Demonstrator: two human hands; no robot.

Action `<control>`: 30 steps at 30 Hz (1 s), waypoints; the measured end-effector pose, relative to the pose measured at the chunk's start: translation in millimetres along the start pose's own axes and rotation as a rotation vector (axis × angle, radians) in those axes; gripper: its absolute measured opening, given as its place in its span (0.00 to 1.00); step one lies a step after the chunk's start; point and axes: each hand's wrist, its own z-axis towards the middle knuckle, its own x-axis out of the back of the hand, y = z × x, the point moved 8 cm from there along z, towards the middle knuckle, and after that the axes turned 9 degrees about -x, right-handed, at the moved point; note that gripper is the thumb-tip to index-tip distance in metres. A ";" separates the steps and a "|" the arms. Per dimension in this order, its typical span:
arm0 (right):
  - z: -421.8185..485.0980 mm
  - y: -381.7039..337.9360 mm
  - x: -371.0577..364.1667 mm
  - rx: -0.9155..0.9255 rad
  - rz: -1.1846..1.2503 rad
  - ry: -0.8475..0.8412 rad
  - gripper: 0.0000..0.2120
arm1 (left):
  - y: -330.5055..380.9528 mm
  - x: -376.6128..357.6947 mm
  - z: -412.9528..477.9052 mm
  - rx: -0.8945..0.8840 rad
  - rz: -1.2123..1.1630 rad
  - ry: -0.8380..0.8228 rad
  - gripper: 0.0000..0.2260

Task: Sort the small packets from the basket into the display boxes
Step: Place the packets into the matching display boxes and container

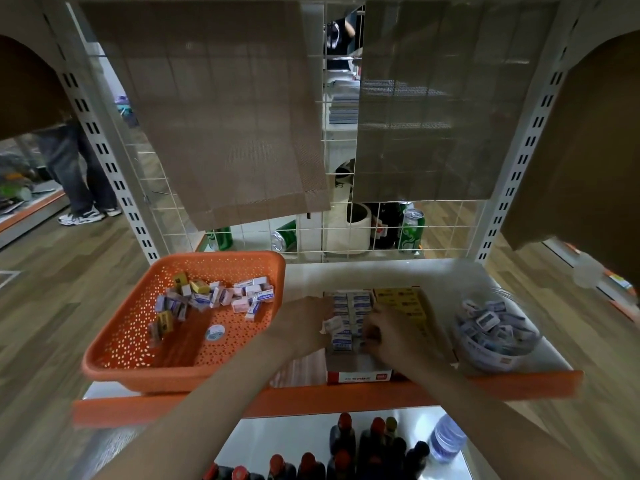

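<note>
Packets (214, 296) lay heaped in the orange basket (114, 362) at the left of the shelf (346, 398). Our left hand (301, 327) pinched one white packet (331, 324) over the display box (360, 375). Our right hand (391, 337) curled down onto the box's filled rows, and we could not tell whether it gripped anything.

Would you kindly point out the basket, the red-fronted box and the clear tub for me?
basket (117, 337): head view, on its left wall.
red-fronted box (360, 376): head view, on its labelled front wall.
clear tub (491, 358): head view, on its front wall.
</note>
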 end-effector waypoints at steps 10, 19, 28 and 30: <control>2.3 -10.6 16.8 -0.068 0.526 -0.034 0.14 | 13.4 3.1 1.2 -0.025 -0.070 0.008 0.11; -0.3 8.6 53.8 -0.071 0.694 0.111 0.10 | 17.5 -0.4 4.5 -0.009 -0.027 -0.001 0.17; -21.0 114.8 118.9 -0.177 0.427 0.441 0.03 | 13.1 -26.7 5.3 0.027 0.046 -0.089 0.13; -26.8 134.6 123.1 -0.269 0.340 0.432 0.06 | 10.9 -31.8 8.1 0.053 0.053 -0.094 0.09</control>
